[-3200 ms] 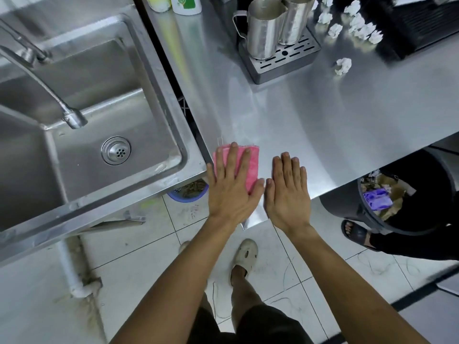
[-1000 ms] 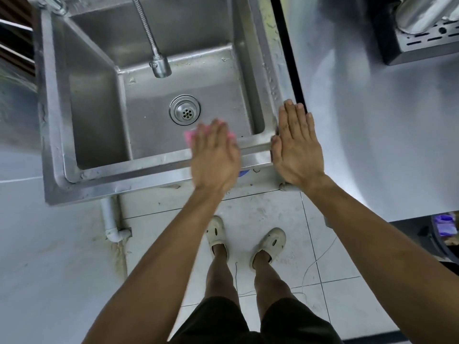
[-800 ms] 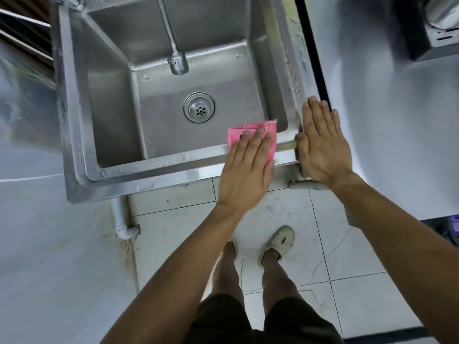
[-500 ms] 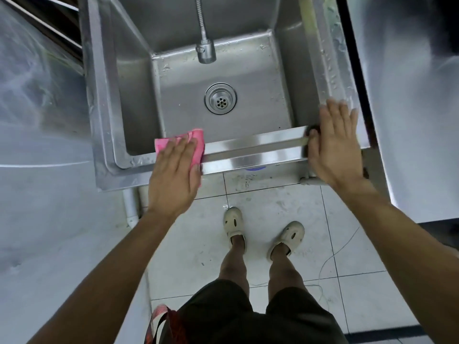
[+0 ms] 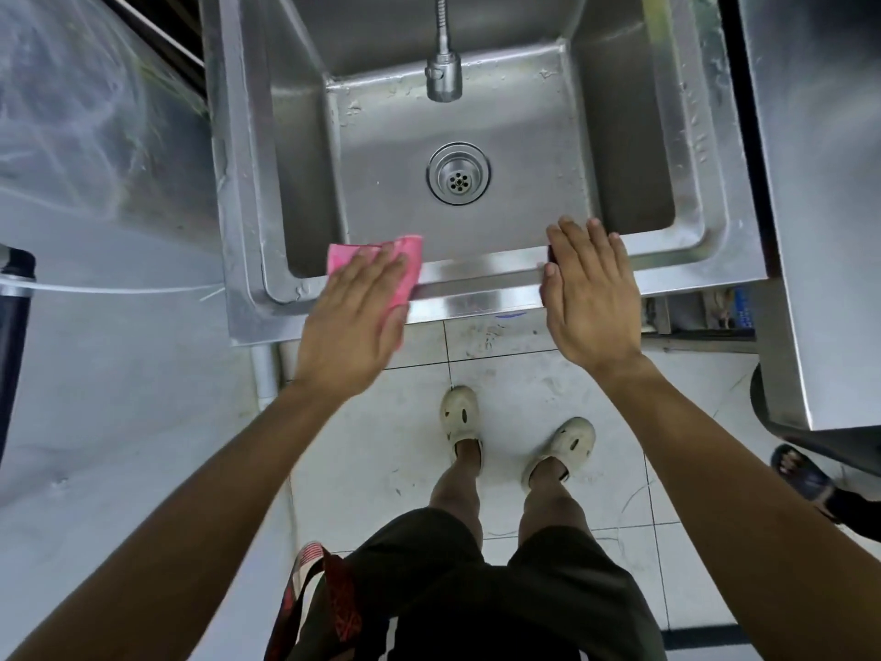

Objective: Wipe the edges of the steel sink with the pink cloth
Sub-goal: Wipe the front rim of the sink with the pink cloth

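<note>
the left hand (image 5: 350,326) presses the pink cloth (image 5: 381,267) flat on the steel sink (image 5: 481,283) front edge while the right hand (image 5: 591,298) rests flat on that edge.

Steel sink on a tiled floor, cloth and both my hands on its near rim.

I see the steel sink (image 5: 705,260) standing over the white tiled floor (image 5: 515,374); the pink cloth (image 5: 405,264) lies on its front edge under my left hand (image 5: 353,326), poking past the fingertips, and my right hand (image 5: 591,307) lies flat on the same edge, fingertips reaching over the basin. My two pale clogs (image 5: 460,412) stand on the tiles behind both palms.
</note>
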Motion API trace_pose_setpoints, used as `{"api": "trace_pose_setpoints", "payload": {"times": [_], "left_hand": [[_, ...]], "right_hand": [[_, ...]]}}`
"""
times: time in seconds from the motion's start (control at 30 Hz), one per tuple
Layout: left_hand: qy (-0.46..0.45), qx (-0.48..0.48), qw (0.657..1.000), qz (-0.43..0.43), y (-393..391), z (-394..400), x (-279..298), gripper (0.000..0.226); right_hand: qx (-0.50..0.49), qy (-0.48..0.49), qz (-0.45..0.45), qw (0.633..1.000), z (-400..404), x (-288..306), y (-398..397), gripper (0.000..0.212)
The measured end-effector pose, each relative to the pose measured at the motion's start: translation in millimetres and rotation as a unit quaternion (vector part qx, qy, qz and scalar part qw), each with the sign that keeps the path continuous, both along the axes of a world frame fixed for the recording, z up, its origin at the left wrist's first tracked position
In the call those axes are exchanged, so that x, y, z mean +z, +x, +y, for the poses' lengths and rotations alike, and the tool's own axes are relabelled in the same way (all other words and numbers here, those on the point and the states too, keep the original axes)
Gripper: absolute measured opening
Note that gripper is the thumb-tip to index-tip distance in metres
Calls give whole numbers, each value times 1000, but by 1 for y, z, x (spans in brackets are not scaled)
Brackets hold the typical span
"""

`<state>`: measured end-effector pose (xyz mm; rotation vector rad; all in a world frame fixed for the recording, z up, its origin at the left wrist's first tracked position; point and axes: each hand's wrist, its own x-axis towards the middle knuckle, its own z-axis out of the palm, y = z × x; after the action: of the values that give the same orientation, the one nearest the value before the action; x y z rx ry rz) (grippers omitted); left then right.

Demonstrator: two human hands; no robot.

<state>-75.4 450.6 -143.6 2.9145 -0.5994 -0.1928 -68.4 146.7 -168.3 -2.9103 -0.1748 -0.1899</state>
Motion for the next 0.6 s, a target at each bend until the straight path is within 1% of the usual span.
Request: {"api": "trace_pose_setpoints", "payload": {"times": [0.07,0.13,0.2,0.27,0.33,0.4,0.5,0.53,0.6], "left_hand": [[1,74,997,-2,2,7,3,58],[-18,130,991,-24,6,-31,3,55],[-41,116,992,-34,5,-81,4,53],[-65,76,995,-29,-1,-107,5,52],[-67,24,997,-41,-4,-86,1,52],[-36,-3,998,-43,-8,-38,-4,54],[13,36,999,-15,-13,44,-3,59],[18,55,998,-10,-12,57,0,60],[0,118,993,-31,-8,43,3,57]], "right_hand": [[-26,3,-8,1000,6,2,-3,49],[-31,23,-2,999,25,2,-7,50],[-12,41,4,999,47,0,-11,52],[-11,54,6,998,57,0,-14,52],[-9,57,9,998,55,1,-14,52],[2,49,14,999,53,1,-16,52],[6,31,31,999,53,4,-14,55],[0,22,37,999,55,5,-14,56],[-10,9,41,999,67,5,-13,58]]}}
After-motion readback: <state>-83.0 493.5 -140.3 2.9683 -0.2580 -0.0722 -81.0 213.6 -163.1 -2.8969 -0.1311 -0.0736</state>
